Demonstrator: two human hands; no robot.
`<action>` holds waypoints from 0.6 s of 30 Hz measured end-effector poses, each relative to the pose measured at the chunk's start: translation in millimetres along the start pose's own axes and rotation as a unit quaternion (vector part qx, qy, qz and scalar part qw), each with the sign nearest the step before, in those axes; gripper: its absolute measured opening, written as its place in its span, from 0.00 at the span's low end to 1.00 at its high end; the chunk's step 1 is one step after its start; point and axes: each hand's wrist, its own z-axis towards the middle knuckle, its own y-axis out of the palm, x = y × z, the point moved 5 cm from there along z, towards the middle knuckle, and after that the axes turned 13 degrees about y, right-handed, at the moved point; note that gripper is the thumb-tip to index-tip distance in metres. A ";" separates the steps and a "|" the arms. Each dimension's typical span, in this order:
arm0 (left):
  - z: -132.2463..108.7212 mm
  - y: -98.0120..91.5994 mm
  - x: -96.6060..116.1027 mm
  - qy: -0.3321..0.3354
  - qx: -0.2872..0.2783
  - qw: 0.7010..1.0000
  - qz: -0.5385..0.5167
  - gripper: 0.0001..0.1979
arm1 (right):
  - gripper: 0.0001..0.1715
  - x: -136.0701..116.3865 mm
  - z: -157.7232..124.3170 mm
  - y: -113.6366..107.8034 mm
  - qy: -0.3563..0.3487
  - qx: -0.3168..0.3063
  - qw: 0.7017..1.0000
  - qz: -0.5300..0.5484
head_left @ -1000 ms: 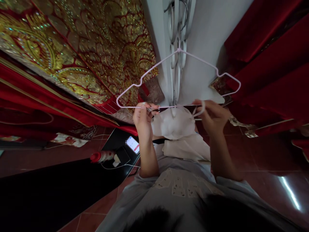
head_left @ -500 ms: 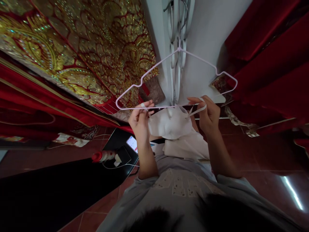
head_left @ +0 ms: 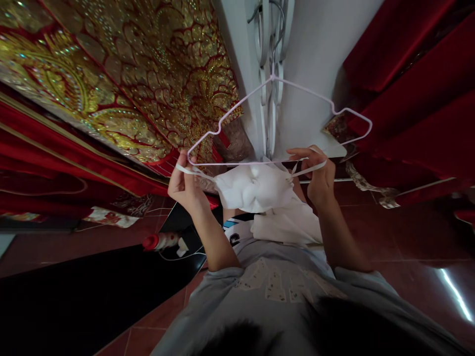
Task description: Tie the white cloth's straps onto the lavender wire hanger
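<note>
A white bra-like garment with moulded cups and thin straps is stretched out between my hands, over my lap. My left hand pinches one strap, drawn out to the left, its fingertips at the left corner of a pale pink hanger. Around the fingers of my right hand runs the other strap. The hanger hangs by its metal hook in front of me, its bottom bar just above the garment's top edge. Whether my right fingers also touch that bar I cannot tell.
White rings or loops run down the pale panel behind the hanger. A gold-sequined red garment hangs at left, red cloth at right. A black table at left holds a red-capped bottle and a white cable.
My left hand has moved left, pulling its strap out to the hanger's left corner. The hanger has shifted slightly right. My right hand has hardly moved. The phone on the table is now hidden.
</note>
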 end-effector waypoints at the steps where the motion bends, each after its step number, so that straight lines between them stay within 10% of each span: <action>1: 2.8 3.1 -1.0 -0.001 -0.014 1.000 -0.004 0.12 | 0.36 -0.4 0.1 -0.4 -0.002 -0.001 1.000 -0.001; 10: 42.2 57.1 11.1 0.123 -0.260 0.956 0.064 0.02 | 0.38 7.2 4.6 -7.4 0.043 0.026 0.999 0.011; 18: 38.1 80.8 -0.5 0.035 -0.384 0.920 0.063 0.13 | 0.40 9.6 5.6 -7.1 0.045 0.017 0.999 -0.019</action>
